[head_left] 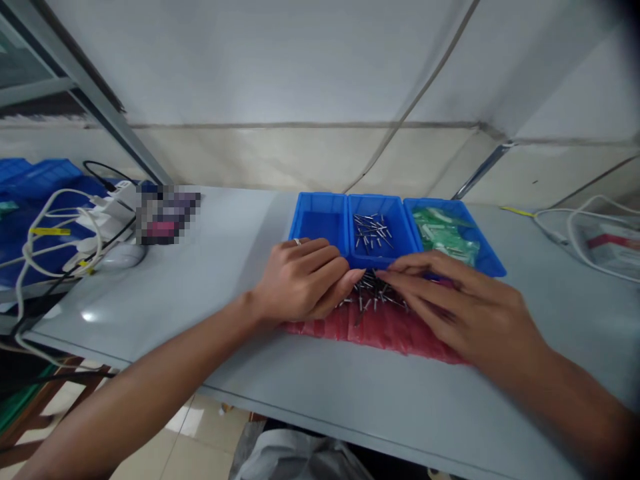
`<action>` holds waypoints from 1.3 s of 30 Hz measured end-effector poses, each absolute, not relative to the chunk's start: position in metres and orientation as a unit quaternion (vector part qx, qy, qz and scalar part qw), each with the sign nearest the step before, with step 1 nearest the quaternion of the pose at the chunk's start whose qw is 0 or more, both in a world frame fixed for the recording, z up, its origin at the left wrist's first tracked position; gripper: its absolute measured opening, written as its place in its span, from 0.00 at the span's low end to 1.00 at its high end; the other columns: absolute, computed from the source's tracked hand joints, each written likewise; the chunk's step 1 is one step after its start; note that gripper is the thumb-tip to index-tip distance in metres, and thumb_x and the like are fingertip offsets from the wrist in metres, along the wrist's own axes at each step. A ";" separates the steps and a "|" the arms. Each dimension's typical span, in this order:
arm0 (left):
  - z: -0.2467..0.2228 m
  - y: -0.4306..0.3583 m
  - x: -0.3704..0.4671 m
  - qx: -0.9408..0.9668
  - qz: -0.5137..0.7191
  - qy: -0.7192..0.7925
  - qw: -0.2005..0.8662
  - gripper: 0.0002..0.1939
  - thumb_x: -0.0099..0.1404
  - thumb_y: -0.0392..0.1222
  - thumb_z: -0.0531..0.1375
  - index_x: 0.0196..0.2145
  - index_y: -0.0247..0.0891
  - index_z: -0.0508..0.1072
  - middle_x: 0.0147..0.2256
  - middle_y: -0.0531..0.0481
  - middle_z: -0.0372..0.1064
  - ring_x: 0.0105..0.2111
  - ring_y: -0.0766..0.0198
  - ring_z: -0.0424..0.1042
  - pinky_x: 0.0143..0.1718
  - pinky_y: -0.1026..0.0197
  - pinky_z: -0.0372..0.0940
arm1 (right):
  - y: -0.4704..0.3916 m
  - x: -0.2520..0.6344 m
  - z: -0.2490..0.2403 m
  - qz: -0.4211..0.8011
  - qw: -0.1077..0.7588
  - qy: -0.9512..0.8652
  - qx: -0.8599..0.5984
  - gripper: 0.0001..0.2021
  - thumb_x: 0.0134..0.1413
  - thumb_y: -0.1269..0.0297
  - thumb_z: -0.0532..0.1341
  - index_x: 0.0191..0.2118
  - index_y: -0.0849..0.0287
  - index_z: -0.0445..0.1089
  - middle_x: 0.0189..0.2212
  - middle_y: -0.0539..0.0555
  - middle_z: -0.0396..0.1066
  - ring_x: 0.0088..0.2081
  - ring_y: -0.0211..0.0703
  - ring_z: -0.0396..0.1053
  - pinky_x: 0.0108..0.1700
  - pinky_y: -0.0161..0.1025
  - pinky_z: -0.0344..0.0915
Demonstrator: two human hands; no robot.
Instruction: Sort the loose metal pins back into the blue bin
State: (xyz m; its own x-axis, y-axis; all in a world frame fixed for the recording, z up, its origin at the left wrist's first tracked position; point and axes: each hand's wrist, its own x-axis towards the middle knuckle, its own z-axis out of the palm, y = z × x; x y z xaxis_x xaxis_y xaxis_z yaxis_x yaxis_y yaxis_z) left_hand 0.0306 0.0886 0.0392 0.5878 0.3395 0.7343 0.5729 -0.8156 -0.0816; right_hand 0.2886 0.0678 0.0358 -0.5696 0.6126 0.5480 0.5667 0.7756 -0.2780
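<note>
A small pile of silvery metal pins that look like blind rivets (369,293) lies on a red plastic bag (373,328) in front of the blue trays. My left hand (305,280) rests at the left of the pile, fingers curled and thumb pointing to the rivets; whatever it pinches is hidden. From the right, my right hand (460,300) reaches to the pile with its fingers pressed together at the tips. I cannot make out what is between them. More rivets (373,232) lie loose in the middle blue tray (356,251).
To the left stands an empty-looking blue tray (320,223); the right blue tray (487,257) contains green-printed plastic packets (443,237). White cables and a power strip (117,207), with a mouse (123,255), occupy the table's left end. Another cable (575,230) lies far right.
</note>
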 end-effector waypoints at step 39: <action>0.035 0.087 0.027 -0.865 -0.416 -0.243 0.142 0.10 0.69 0.33 0.60 0.28 0.37 0.69 0.23 0.54 0.69 0.23 0.67 0.68 0.25 0.61 0.60 | 0.070 0.286 0.053 0.426 0.558 -0.607 -0.372 0.15 0.66 0.64 0.64 0.57 0.47 0.75 0.50 0.53 0.80 0.46 0.46 0.81 0.44 0.47 0.82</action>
State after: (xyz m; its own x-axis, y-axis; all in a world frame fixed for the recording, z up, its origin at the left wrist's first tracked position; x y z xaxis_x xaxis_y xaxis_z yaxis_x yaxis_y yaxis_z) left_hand 0.0268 0.0872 0.0351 0.5365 0.3021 0.7880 0.5385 -0.8415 -0.0440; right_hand 0.2859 0.0703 0.0530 -0.0999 0.9271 0.3611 -0.0249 0.3605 -0.9324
